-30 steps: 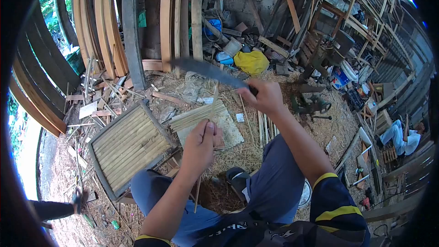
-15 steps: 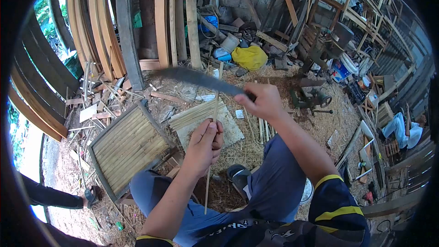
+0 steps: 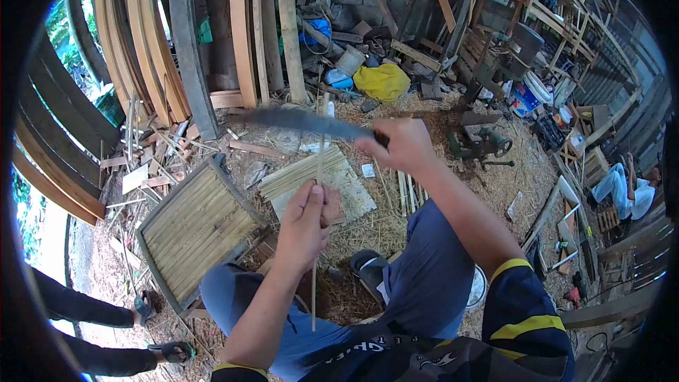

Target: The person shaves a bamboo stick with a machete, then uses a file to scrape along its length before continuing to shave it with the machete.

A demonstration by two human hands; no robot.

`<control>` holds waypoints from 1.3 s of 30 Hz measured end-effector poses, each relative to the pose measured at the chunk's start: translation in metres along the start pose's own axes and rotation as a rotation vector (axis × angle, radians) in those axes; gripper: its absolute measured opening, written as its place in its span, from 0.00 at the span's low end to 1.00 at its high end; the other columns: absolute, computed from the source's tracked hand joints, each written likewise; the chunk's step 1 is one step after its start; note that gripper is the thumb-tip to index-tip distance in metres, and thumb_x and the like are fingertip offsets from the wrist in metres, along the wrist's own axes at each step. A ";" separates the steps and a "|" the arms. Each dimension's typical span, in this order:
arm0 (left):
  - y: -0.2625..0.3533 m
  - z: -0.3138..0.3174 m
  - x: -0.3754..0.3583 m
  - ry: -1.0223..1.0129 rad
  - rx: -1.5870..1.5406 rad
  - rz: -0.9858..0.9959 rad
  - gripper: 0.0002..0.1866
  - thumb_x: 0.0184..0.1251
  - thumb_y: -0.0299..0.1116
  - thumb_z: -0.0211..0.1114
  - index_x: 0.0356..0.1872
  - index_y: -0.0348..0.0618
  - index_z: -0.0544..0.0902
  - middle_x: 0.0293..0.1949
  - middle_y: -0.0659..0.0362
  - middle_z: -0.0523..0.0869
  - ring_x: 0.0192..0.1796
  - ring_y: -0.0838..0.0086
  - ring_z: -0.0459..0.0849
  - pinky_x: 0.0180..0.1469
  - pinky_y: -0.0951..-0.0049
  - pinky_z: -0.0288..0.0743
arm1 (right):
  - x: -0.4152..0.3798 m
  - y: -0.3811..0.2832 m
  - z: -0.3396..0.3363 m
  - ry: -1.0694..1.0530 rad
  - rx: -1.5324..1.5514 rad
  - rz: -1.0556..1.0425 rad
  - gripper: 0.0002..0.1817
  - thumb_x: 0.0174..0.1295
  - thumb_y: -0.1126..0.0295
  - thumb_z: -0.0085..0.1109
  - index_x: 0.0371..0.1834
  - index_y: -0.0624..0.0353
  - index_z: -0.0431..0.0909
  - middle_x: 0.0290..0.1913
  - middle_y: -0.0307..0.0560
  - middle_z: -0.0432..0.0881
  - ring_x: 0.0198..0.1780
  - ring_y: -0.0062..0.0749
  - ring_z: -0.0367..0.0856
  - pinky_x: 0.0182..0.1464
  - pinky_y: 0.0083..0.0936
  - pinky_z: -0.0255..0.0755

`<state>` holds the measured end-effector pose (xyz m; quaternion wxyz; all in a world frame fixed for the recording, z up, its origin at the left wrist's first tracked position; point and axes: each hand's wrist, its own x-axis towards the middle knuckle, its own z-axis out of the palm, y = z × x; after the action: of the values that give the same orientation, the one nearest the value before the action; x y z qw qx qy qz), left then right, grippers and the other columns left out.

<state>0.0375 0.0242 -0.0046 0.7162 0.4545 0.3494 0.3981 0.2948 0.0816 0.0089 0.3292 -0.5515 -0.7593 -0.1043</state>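
Right hand (image 3: 407,145) is gripping knife (image 3: 304,122); left hand (image 3: 304,219) is clasping strip (image 3: 320,161), risking a cut if knife is slipping down.

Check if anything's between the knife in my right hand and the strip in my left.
Nothing visible: the knife in the right hand crosses the strip beyond the left hand. I can't tell if knife touches strip.

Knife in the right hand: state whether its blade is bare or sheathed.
Bare: the dark blade shows uncovered beyond the right hand; its far end is blurred.
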 end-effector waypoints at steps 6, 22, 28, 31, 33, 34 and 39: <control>0.002 -0.002 -0.001 -0.028 0.015 -0.029 0.13 0.88 0.45 0.48 0.43 0.50 0.72 0.20 0.71 0.61 0.15 0.88 0.53 0.15 0.81 0.44 | 0.003 0.005 -0.001 0.022 -0.026 0.039 0.34 0.65 0.33 0.60 0.23 0.57 0.83 0.21 0.55 0.82 0.26 0.57 0.84 0.30 0.47 0.76; -0.003 -0.001 0.005 0.023 -0.047 -0.079 0.14 0.88 0.47 0.48 0.44 0.50 0.74 0.22 0.73 0.61 0.18 0.89 0.54 0.18 0.81 0.47 | -0.007 -0.033 0.004 -0.025 0.159 0.033 0.33 0.64 0.34 0.63 0.25 0.57 0.83 0.19 0.50 0.80 0.22 0.49 0.83 0.25 0.40 0.73; -0.020 -0.010 0.014 0.111 0.299 0.159 0.16 0.88 0.44 0.48 0.41 0.46 0.76 0.22 0.71 0.64 0.19 0.89 0.59 0.20 0.81 0.51 | -0.006 -0.025 0.010 -0.047 -0.067 -0.142 0.35 0.64 0.30 0.60 0.22 0.55 0.80 0.17 0.48 0.80 0.19 0.46 0.82 0.24 0.39 0.73; -0.026 -0.010 0.014 0.153 0.427 0.253 0.17 0.88 0.42 0.48 0.38 0.44 0.76 0.22 0.70 0.66 0.21 0.87 0.62 0.23 0.79 0.56 | -0.005 -0.021 0.006 -0.037 -0.080 -0.069 0.35 0.64 0.31 0.59 0.21 0.55 0.80 0.16 0.48 0.79 0.19 0.46 0.82 0.24 0.39 0.74; -0.025 -0.010 0.015 0.181 0.523 0.317 0.17 0.88 0.41 0.47 0.37 0.43 0.76 0.22 0.68 0.68 0.23 0.86 0.64 0.25 0.78 0.59 | -0.009 -0.020 0.005 -0.036 -0.092 -0.121 0.35 0.65 0.31 0.59 0.21 0.55 0.81 0.16 0.48 0.79 0.19 0.47 0.82 0.24 0.40 0.74; -0.025 -0.010 0.014 0.197 0.597 0.362 0.17 0.88 0.40 0.47 0.37 0.43 0.76 0.22 0.68 0.69 0.23 0.85 0.64 0.26 0.77 0.60 | -0.010 -0.024 0.000 -0.087 -0.122 -0.171 0.35 0.65 0.31 0.58 0.20 0.54 0.81 0.15 0.47 0.79 0.19 0.48 0.82 0.25 0.40 0.75; -0.019 -0.012 0.008 0.201 0.559 0.257 0.17 0.87 0.38 0.48 0.36 0.41 0.76 0.23 0.66 0.70 0.25 0.83 0.66 0.29 0.74 0.63 | 0.000 -0.009 0.006 -0.074 -0.081 0.009 0.36 0.64 0.30 0.59 0.17 0.53 0.79 0.15 0.47 0.79 0.18 0.47 0.82 0.24 0.40 0.75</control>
<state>0.0360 0.0308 -0.0273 0.4696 0.6322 0.4540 0.4168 0.2843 0.0813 0.0066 0.2787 -0.5715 -0.7635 -0.1129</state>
